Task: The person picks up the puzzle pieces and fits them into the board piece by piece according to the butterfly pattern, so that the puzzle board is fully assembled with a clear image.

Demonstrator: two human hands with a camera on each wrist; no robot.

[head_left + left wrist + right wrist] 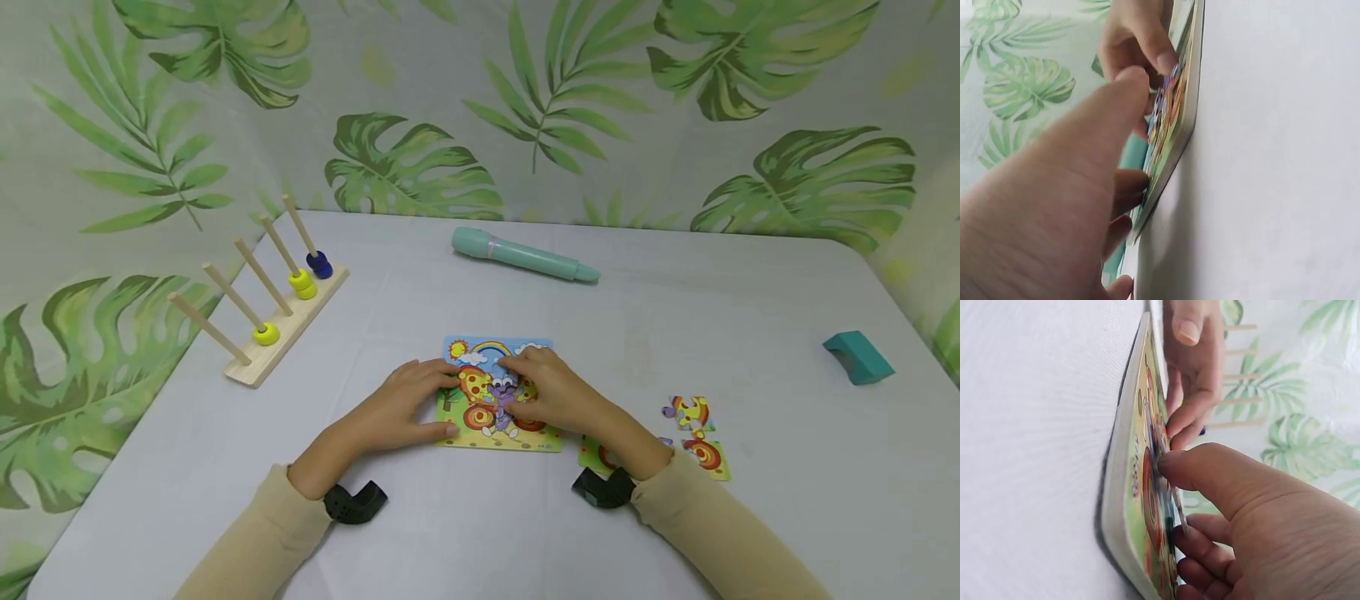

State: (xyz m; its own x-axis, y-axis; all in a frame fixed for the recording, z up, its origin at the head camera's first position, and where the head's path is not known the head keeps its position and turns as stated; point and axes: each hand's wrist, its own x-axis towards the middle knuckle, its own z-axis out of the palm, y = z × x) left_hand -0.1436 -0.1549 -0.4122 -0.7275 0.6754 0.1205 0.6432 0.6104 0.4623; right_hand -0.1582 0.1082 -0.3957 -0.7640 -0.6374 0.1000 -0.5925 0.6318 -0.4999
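Note:
A square picture puzzle board [459, 439] lies flat on the table, showing a purple cartoon butterfly, a rainbow and a sun. My left hand [405, 407] rests at the board's left side, fingers fairly straight and fingertips at its edge. From the right, my right hand [561, 390] reaches over the picture. In the right wrist view its thumb and fingers pinch a thin puzzle piece [1179, 509], tilted up from the board surface. Much of the board's right half is hidden under this hand.
Loose puzzle pieces [705, 455] lie right of the board, partly behind the right forearm. A wooden peg stand [296, 329] with yellow and blue beads stands at the left. A mint-green pen-shaped object [532, 257] lies at the back, a teal arched block [859, 358] far right.

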